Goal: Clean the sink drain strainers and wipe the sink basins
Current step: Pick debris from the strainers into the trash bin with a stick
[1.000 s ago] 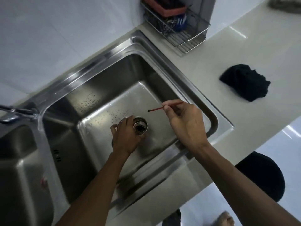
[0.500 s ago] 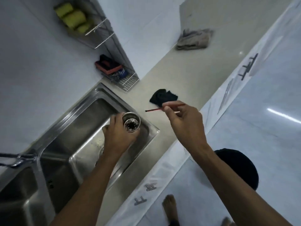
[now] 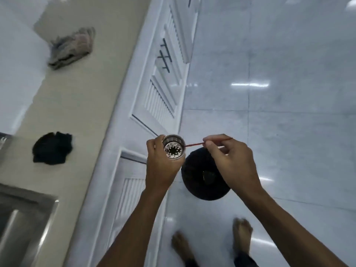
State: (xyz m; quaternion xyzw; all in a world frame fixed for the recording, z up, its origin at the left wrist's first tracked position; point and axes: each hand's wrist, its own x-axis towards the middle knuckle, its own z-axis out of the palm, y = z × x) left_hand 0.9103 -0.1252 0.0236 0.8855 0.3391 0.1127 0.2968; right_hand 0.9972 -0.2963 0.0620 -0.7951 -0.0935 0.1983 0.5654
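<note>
- The left hand grips a steel sink drain strainer, its fingers and thumb curled round the cup-shaped body, with the perforated bottom facing the camera.
- The strainer is held in the air over the floor, in front of the white cabinet doors and well apart from the sink, of which only a corner shows at the lower left.
- The right hand pinches a thin red stick between thumb and forefinger, the other fingers loosely curled below.
- The stick lies nearly level, and its left tip reaches the strainer's right rim.
- Below both hands a round black bin stands on the glossy tiled floor; a small dark scrap lies inside it, too dim to tell what it is.
- A crumpled black cloth lies on the beige countertop, near the sink's edge.
- A grey-beige rag lies further along the counter, against the wall.
- Dark bar handles sit on the louvred cabinet doors.
- The person's two bare feet stand on the tiles, blurred.
</note>
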